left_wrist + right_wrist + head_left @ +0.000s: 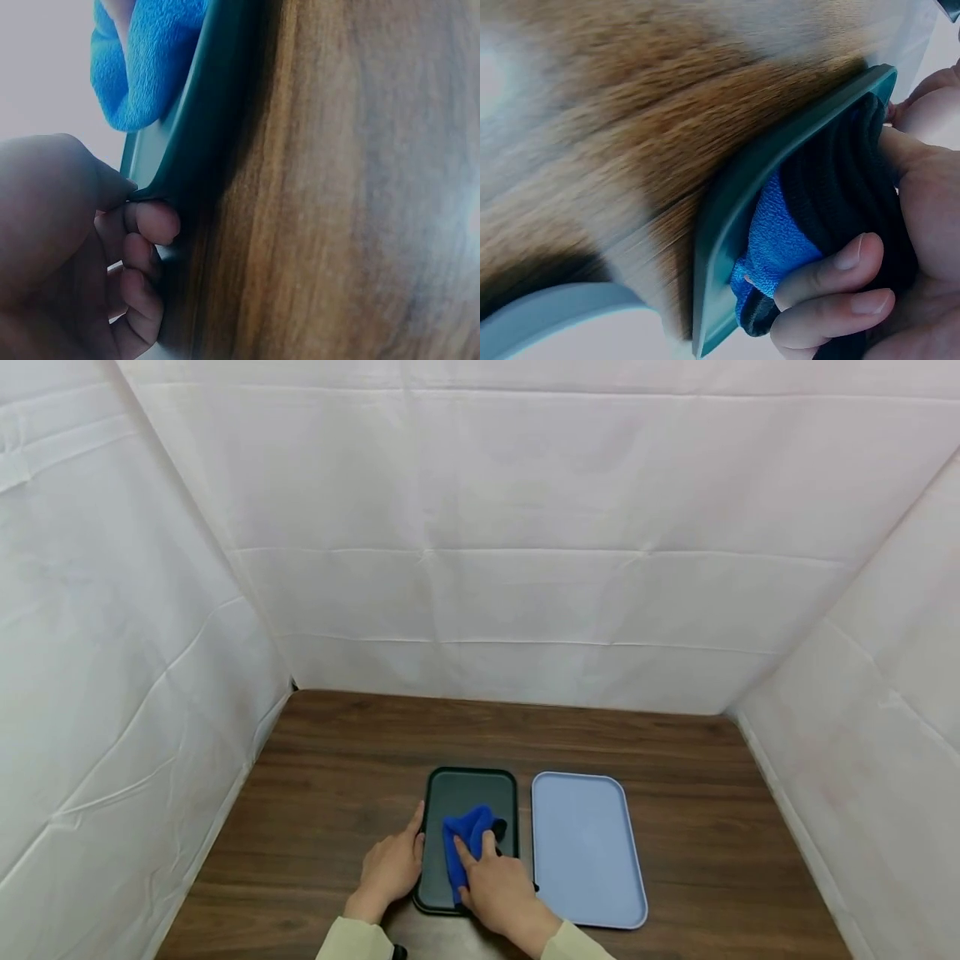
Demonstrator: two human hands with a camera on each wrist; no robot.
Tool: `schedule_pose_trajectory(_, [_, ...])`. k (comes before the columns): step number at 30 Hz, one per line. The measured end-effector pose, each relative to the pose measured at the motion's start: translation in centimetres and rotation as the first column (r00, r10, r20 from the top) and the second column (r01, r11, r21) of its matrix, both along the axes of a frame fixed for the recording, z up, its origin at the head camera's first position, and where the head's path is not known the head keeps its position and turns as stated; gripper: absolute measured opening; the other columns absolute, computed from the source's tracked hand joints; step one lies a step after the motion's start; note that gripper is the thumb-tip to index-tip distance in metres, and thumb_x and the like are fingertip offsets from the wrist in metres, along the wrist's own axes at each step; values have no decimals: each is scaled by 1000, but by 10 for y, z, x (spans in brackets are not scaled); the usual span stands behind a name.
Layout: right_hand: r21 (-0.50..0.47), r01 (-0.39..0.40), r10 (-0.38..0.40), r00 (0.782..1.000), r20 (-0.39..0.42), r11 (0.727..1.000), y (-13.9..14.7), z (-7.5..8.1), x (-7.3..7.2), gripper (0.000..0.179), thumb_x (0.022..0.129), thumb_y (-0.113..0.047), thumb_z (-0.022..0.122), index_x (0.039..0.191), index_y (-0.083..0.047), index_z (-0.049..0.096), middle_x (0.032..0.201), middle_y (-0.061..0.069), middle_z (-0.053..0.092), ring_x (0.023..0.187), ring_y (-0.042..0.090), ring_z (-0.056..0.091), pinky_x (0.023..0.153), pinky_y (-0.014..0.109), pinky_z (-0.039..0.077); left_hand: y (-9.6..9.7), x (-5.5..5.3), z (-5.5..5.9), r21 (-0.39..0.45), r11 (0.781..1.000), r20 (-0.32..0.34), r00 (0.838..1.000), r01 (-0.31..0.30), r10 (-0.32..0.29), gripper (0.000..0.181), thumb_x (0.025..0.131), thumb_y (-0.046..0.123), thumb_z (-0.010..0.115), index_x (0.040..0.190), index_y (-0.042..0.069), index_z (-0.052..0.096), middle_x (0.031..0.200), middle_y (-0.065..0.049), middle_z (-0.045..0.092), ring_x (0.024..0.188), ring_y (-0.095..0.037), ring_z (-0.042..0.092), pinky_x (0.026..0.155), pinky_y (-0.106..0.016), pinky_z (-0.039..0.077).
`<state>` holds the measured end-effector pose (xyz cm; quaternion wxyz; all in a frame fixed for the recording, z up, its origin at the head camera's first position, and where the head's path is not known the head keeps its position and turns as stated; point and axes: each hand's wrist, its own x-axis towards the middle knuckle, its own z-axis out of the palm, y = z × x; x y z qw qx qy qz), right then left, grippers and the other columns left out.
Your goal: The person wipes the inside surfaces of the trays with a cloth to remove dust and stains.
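A dark green rectangular tray [465,787] lies on the table, with a blue cloth [470,824] bunched on it. My left hand [392,864] is at the tray's left side; in the left wrist view its thumb and fingers pinch the green rim [196,97]. Over the tray's lower right part, my right hand [501,889] holds the cloth down against the surface. The right wrist view has fingers [829,277] curled on the cloth, whose black edging [836,180] is bunched in folds under the palm. The part of the cloth under the hand is hidden.
A light blue tray [587,843] lies just right of the green one, a narrow gap between them. Both rest on a dark brown wooden table [360,735]. White fabric walls [480,602] rise behind and along both sides.
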<state>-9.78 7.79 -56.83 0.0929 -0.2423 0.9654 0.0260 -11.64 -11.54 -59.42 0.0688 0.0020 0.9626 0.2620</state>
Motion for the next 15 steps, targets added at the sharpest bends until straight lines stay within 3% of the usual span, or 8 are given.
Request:
schedule_pose_trajectory(8, [0, 28, -28, 999, 31, 1000, 8, 1, 1, 73, 95, -55, 68, 159, -29, 44, 138, 22, 54, 44, 12, 44, 41, 29, 43, -1, 3, -2, 14, 1000, -6, 1000, 5, -5, 56, 109, 27, 51, 163, 22, 37, 51, 1, 43, 45, -16, 36, 46, -33, 30])
schedule_pose_trajectory(15, [-2, 37, -37, 998, 43, 999, 14, 3, 1, 72, 96, -54, 68, 159, -30, 44, 126, 18, 56, 42, 13, 43, 40, 30, 43, -1, 4, -2, 27, 999, -12, 1000, 18, -18, 56, 109, 27, 51, 163, 22, 35, 49, 2, 41, 44, -14, 28, 45, -31, 26])
